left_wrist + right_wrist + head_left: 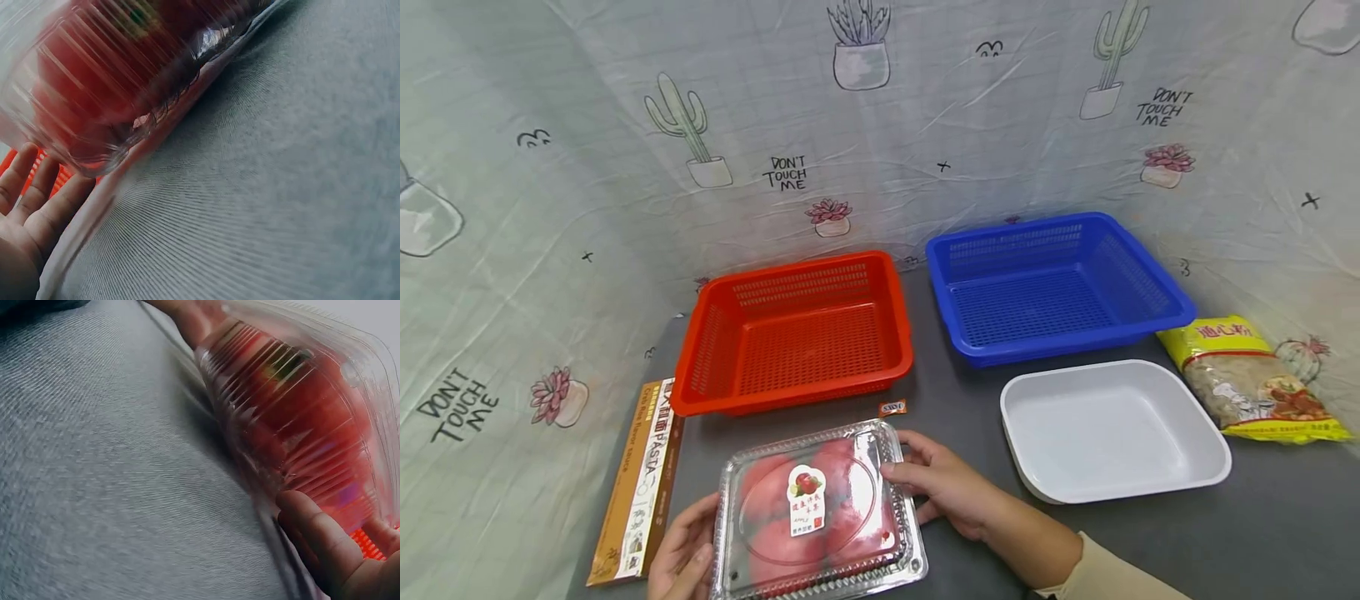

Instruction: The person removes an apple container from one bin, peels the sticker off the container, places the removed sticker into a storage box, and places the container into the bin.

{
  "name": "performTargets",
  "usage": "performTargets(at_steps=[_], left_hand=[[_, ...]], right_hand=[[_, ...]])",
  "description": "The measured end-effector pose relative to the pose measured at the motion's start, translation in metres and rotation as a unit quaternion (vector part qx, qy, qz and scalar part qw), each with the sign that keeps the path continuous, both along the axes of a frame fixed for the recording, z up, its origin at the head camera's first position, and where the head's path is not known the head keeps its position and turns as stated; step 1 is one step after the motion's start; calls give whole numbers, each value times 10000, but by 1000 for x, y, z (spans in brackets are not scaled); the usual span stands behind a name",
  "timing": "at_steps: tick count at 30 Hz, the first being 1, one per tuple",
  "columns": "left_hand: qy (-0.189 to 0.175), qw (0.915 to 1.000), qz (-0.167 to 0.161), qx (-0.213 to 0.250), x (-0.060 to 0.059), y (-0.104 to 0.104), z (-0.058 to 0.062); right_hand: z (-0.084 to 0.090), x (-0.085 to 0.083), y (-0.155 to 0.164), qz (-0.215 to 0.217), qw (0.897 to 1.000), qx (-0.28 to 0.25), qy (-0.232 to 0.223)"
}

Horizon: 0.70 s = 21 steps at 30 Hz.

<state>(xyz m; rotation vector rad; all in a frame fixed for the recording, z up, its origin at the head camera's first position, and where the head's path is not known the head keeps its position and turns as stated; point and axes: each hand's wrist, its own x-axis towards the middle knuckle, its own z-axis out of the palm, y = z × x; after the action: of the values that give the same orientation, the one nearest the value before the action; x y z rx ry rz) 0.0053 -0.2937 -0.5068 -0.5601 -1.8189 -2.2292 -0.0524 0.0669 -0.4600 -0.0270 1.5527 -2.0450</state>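
Observation:
A clear plastic clamshell of apples [842, 508], with red fruit inside and a white fruit label on its lid, is held between both hands at the front. My right hand [943, 483] grips its right side, the thumb on the lid's edge and the other fingers lower down. On the opposite side, my left hand [685, 550] holds the box at its edge. The left wrist view shows the left fingers [59, 209] reaching to the lower corner of the clamshell [106, 94]. In the right wrist view, fingers [325, 534] support the ribbed side [294, 425].
Behind the clamshell stands a red basket [812, 396], with a blue basket [1075, 333] to its right. A small orange-wrapped piece [892, 408] lies between. A white tray [1112, 442] and a yellow macaroni bag [1255, 383] are right; a pasta box [636, 492] lies left.

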Motion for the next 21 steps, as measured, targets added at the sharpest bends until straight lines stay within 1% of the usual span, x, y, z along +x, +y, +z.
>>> performTargets(at_steps=[3, 5, 8, 10, 14, 16, 17, 19, 21], left_hand=[[-356, 9984, 382, -214, 6, -1, 1], [-536, 9965, 539, -344, 8, -2, 1], [-522, 9968, 469, -383, 9, -4, -1], [-433, 9981, 286, -318, 8, -5, -2], [-536, 9973, 189, -462, 8, -4, -1], [-644, 9958, 251, -598, 7, -2, 0], [-655, 9956, 230, -636, 7, -2, 1], [-543, 9963, 129, -655, 5, -3, 2], [-524, 9955, 160, -767, 3, -2, 4]], right_hand=[[-5, 2, -4, -21, 9999, 69, 78], [-6, 2, -5, 12, 9997, 132, 181], [-5, 0, -5, 76, 9988, 243, 416], [-4, -1, -3, 100, 9974, 384, 597], [-2, -2, 1, 78, 9932, 734, 900], [0, -1, 3, -3, 9901, 963, 1018], [1, 0, 4, -36, 9883, 1079, 1079], [3, 0, 7, -76, 9842, 1287, 1214], [6, -1, 9, -99, 9765, 1590, 1451]])
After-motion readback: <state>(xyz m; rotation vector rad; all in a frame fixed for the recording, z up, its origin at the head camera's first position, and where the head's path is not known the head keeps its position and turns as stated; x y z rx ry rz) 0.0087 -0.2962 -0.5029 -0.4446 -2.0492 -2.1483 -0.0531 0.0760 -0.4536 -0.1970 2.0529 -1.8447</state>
